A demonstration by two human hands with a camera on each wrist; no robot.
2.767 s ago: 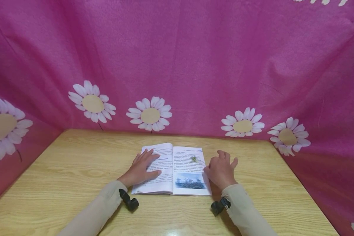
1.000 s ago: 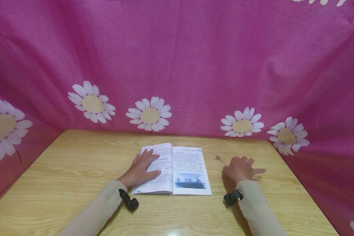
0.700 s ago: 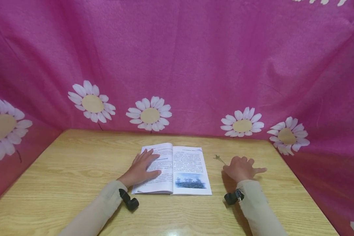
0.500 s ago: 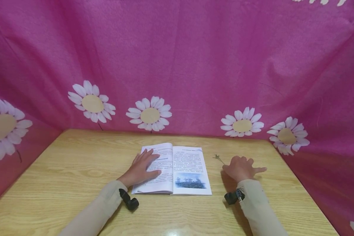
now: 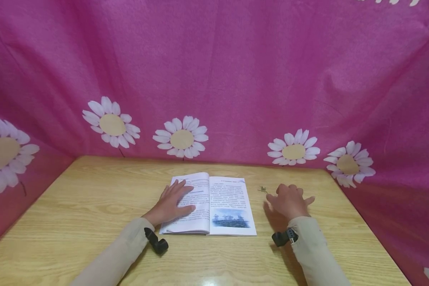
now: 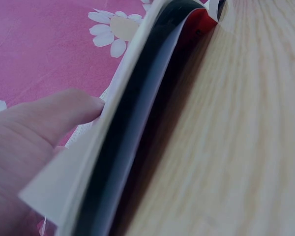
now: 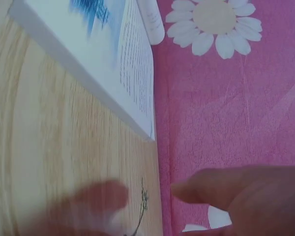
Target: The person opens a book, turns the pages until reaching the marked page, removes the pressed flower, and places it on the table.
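An open book [image 5: 228, 198] lies on the table, its right page printed with text and a blue picture. My left hand [image 5: 169, 202] rests spread on the left page; in the left wrist view its thumb [image 6: 73, 110] touches the paper near the lower edge. To the right of the book, a small green plant sprig [image 7: 144, 200] lies on the wood, its stem partly hidden by my right hand in the head view. Just above that sprig hovers my right hand [image 5: 290, 200], fingers loosely bent and apart from it, its shadow falling on the table.
The wooden table [image 5: 103, 202] reaches back to a pink curtain [image 5: 214, 79] printed with large white daisies. Curtain also closes in the left and right sides. Black wrist cameras sit on both sleeves.
My right hand carried the sprig off the right page onto the table to the right, then let go and lifted slightly. My left hand has stayed on the page.
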